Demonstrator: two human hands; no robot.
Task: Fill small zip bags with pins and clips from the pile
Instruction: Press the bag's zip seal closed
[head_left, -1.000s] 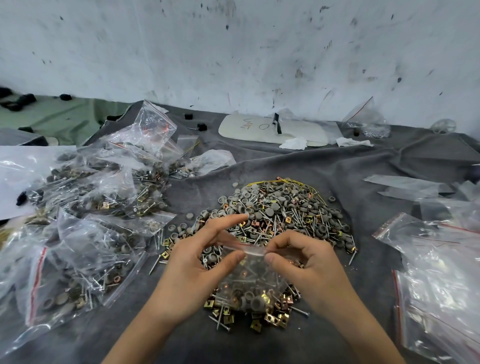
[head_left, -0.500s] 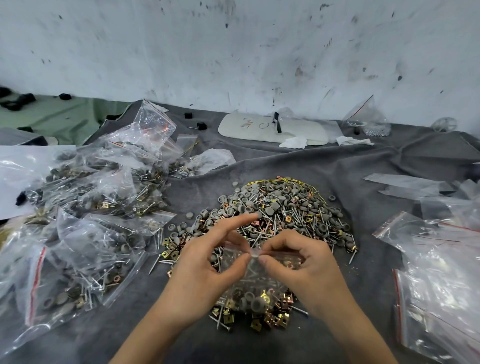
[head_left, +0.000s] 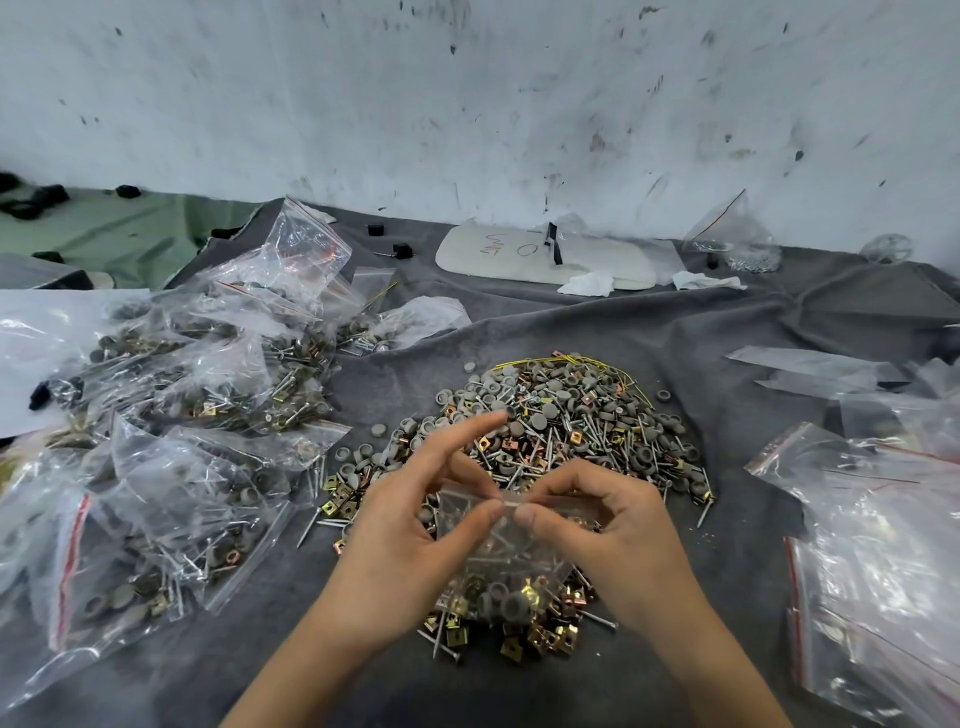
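Now L hand, R hand pinch 1 zip bag top.

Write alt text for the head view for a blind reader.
The left hand and right hand pinch the top of a part-full bag near a pile of pins and clips on grey cloth. At left lie filled bags, at right more bags.

At twelve o'clock we see a white board with dark handwriting on it: an "O" we can read, and at its nine o'clock three or so letters we cannot make out.
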